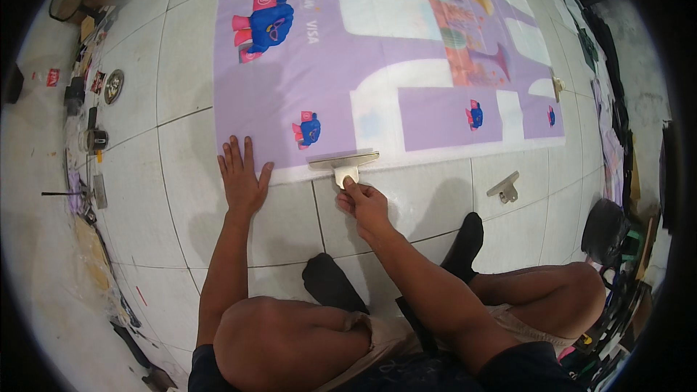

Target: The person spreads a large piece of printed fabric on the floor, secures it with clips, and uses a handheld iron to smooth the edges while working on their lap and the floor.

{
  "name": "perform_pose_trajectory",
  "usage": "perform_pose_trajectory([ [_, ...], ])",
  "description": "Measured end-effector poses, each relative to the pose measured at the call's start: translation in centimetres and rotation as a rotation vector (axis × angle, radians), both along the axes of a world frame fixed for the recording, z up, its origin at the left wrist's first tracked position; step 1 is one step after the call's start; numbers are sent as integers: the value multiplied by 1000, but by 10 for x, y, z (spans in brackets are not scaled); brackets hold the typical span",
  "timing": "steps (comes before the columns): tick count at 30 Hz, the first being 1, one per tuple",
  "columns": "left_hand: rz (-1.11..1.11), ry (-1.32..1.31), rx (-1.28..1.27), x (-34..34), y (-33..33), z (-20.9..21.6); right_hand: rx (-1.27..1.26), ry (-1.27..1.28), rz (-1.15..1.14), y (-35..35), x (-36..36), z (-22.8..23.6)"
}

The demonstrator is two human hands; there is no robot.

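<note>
A large purple printed banner (305, 80) with blue cartoon figures and white letter shapes lies flat on the white tiled floor (189, 196). My left hand (242, 176) presses flat, fingers spread, on the banner's near left corner. My right hand (365, 203) pinches the handle of a wide metal scraper (344, 163), whose blade rests across the banner's white lower edge. I am crouched, with both knees and black-socked feet (465, 243) below the hands.
A second scraper (505, 187) lies on the tiles to the right. Small tools, tins and scraps (91, 138) line the left side of the floor. Dark bags and clutter (606, 232) sit at the right edge.
</note>
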State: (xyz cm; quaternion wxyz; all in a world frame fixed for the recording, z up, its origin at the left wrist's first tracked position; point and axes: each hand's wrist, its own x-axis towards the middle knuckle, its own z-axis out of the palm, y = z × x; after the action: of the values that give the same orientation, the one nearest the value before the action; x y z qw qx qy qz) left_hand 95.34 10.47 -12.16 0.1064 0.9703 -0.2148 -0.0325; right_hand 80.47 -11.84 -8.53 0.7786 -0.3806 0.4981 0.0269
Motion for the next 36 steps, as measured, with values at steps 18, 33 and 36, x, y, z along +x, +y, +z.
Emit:
perform_pose_trajectory([
  [18,-1,33,58,3,-1,0,-916,716,1228,-415,-114,166],
  [33,-502,144,0,50,-144,135,-368,433,-136,-331,-209,-2],
  [36,-759,268,97,33,-244,152,-366,416,-86,-350,-224,-1],
])
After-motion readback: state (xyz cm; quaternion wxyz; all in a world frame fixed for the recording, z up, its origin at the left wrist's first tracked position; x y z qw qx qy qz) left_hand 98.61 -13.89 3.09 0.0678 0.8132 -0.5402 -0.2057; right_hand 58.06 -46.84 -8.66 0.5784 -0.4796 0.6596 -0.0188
